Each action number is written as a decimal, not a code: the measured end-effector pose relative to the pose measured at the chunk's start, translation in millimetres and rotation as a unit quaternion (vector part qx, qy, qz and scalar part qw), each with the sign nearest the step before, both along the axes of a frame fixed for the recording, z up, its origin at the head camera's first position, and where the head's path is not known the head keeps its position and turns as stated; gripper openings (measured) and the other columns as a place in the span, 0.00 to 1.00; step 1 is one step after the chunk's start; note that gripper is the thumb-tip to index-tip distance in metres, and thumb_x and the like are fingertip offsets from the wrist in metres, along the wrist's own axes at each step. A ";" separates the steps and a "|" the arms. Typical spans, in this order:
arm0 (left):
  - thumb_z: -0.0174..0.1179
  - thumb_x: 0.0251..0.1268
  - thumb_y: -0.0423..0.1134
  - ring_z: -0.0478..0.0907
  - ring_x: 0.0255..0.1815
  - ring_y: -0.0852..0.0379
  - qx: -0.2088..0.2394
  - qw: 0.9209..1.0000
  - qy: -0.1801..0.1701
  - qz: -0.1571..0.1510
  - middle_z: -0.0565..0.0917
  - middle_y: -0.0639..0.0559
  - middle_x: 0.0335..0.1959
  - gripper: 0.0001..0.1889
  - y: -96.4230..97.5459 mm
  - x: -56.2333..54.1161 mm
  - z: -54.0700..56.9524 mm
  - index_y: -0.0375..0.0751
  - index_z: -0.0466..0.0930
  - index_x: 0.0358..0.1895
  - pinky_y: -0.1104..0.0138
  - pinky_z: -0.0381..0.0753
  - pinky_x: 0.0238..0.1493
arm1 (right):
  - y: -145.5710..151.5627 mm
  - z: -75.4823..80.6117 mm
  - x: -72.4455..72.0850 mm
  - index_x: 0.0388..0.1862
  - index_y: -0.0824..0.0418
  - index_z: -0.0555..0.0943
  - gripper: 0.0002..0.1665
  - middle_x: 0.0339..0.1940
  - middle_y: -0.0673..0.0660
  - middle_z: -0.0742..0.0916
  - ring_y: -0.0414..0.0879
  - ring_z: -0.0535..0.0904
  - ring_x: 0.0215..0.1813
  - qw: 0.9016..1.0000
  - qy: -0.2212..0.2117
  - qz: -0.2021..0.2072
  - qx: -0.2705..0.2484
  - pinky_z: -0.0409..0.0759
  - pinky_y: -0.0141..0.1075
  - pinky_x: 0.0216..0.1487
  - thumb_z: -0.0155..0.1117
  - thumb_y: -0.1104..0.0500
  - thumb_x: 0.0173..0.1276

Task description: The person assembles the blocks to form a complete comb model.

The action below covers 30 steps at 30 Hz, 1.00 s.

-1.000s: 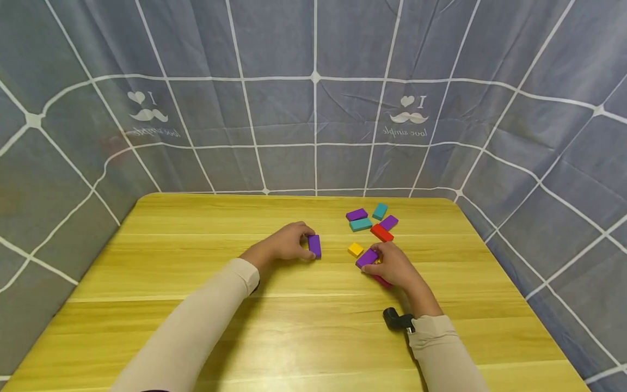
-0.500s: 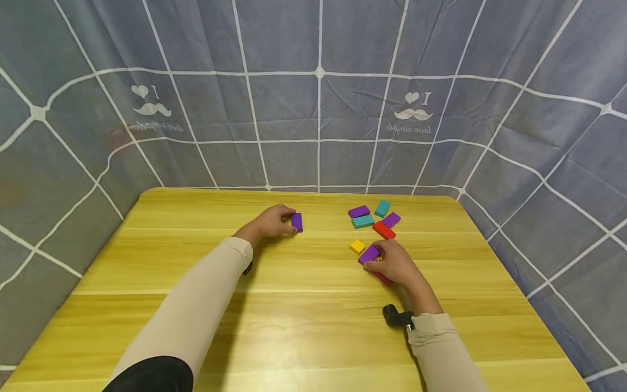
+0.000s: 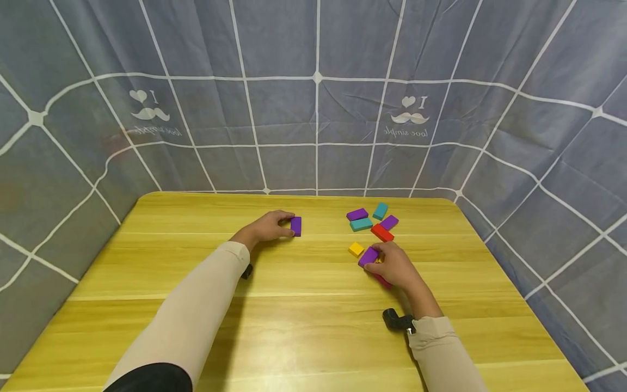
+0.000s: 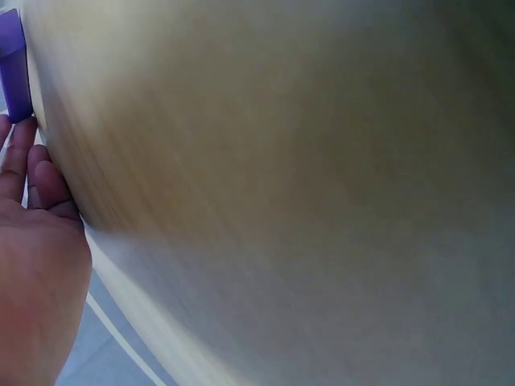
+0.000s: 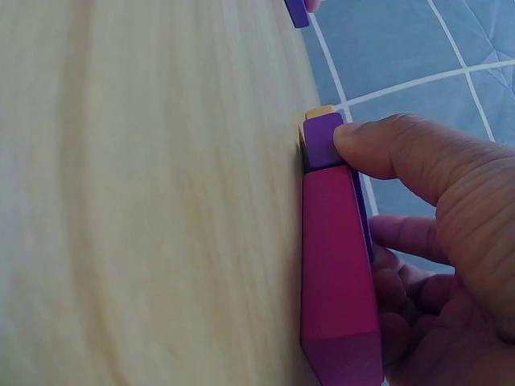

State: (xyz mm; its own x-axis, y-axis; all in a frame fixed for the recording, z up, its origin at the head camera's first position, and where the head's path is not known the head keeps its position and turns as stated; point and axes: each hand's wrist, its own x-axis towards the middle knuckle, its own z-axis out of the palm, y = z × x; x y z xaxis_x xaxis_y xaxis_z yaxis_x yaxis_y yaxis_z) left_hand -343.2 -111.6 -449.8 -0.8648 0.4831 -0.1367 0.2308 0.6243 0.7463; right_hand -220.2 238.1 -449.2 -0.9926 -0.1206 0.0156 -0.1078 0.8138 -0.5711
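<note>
Fingers (image 3: 284,215) of our left hand (image 3: 266,226) pinch one purple rectangular block (image 3: 296,226); our right hand (image 3: 393,265) pinches another purple rectangular block (image 3: 368,256), well apart.

Wood-grain table (image 3: 303,321) beneath scattered coloured blocks (image 3: 382,233)

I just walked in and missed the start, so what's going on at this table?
A person is busy with both hands over a wooden table. The left hand holds a purple block, apart from the others. The right hand grips a second purple block, with a yellow block and a crimson block close by. Farther from the person lie a red block, two teal blocks and two more purple blocks.
</note>
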 end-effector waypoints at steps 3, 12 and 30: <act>0.63 0.67 0.40 0.58 0.75 0.42 0.001 1.000 0.005 -0.002 0.64 0.39 0.74 0.35 -1.1 -0.2 -1.2 0.36 0.62 0.75 0.51 0.57 0.74 | 0.1 0.3 1.3 0.61 0.71 0.77 0.34 0.48 0.64 0.80 0.56 0.74 0.46 1.000 0.008 0.001 -0.004 0.78 0.47 0.49 0.74 0.56 0.59; 0.62 0.69 0.41 0.57 0.76 0.41 -0.015 1.000 0.015 -0.005 0.64 0.39 0.74 0.34 -2.0 2.3 -0.9 0.38 0.61 0.76 0.50 0.56 0.74 | 5.7 4.7 2.4 0.63 0.70 0.76 0.34 0.52 0.64 0.80 0.55 0.74 0.46 1.000 0.016 0.019 -0.014 0.78 0.49 0.51 0.73 0.57 0.61; 0.59 0.72 0.43 0.54 0.77 0.40 -0.045 0.998 0.034 -0.024 0.62 0.38 0.75 0.33 -1.9 1.1 -0.6 0.38 0.60 0.76 0.49 0.54 0.75 | -30.4 18.5 -12.7 0.62 0.67 0.76 0.31 0.52 0.59 0.78 0.51 0.74 0.44 0.989 0.036 0.111 -0.094 0.76 0.41 0.44 0.73 0.61 0.61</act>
